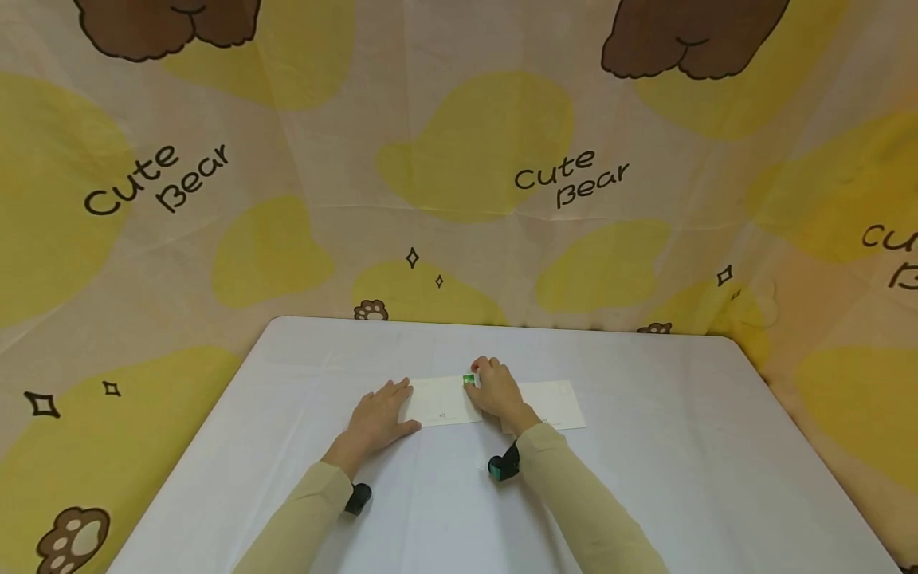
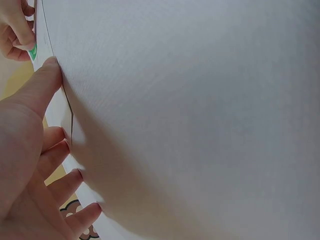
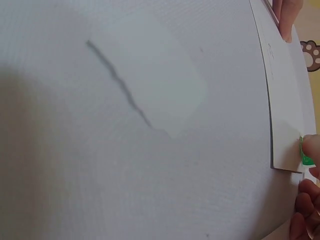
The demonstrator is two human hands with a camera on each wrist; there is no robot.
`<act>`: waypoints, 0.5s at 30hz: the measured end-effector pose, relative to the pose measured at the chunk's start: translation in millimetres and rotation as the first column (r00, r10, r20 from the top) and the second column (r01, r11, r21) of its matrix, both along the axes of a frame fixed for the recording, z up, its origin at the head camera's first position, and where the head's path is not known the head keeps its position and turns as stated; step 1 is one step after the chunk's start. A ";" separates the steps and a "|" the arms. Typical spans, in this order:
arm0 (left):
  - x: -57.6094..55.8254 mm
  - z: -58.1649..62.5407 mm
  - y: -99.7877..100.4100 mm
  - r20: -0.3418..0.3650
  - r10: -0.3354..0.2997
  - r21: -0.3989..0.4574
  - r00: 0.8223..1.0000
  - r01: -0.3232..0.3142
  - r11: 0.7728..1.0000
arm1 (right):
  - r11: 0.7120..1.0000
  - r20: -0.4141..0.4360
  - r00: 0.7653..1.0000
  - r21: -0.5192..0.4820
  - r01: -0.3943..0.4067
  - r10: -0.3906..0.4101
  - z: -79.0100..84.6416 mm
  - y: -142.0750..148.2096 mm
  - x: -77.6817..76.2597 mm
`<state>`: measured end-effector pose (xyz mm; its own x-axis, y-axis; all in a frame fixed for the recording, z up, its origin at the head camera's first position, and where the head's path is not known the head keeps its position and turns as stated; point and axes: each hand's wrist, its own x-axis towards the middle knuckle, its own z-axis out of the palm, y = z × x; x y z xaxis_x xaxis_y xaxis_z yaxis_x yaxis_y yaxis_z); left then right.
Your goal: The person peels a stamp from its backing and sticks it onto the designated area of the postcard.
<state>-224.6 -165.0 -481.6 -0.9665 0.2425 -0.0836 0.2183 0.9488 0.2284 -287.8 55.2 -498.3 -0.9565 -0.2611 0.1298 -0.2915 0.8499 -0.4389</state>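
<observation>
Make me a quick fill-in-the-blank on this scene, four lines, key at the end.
1. The small sticker at the right hand's thumb is mainly ____ in colour.
2. In the head view, the left hand touches the ____ end of the nearest card.
3. In that view, the other card lies on the table to the ____ of the first.
4. Lettering on the backdrop reads "Cute ____".

Missing words: green; left; right; Bear.
</observation>
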 end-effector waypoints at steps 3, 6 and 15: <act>-0.4 -0.3 0.3 0.002 0.000 -0.001 1.000 0.000 1.000 | 0.999 0.018 1.000 -0.041 -0.019 0.019 3.7 2.6 1.5; -0.9 -0.9 0.7 0.005 0.003 -0.003 1.000 -0.003 1.000 | 0.996 0.022 0.998 -0.073 -0.053 0.055 7.3 5.5 2.9; -2.3 -2.7 0.7 0.010 0.006 -0.006 1.000 -0.006 1.000 | 0.986 -0.019 0.991 -0.104 -0.134 0.133 12.4 13.2 5.8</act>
